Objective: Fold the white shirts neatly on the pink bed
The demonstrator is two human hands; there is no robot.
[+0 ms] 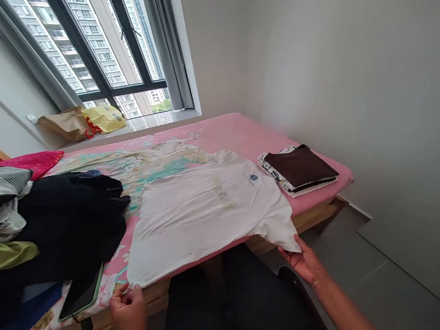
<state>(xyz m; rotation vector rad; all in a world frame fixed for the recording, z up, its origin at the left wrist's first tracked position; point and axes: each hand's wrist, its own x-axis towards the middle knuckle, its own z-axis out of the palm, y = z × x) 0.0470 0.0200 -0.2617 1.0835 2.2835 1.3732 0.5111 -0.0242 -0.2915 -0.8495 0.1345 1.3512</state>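
Note:
A white T-shirt (186,216) lies spread sideways on the bed, its hem to the left and its neck end toward the right and back. Small printed marks show on its front, with a blue emblem near the chest. My left hand (128,305) pinches the near corner of the hem at the bed's front edge. Over the edge on the right hangs a sleeve, and my right hand (304,261) grips its end between thumb and fingers. The fabric looks mostly flat, with slight creases.
Several dark and striped clothes (67,219) are heaped at the left. A tablet (82,297) with a green edge lies before them. Folded clothes (302,169), brown on top, sit at the bed's right end. Paper bag (66,124) and yellow bag (105,118) rest on the windowsill.

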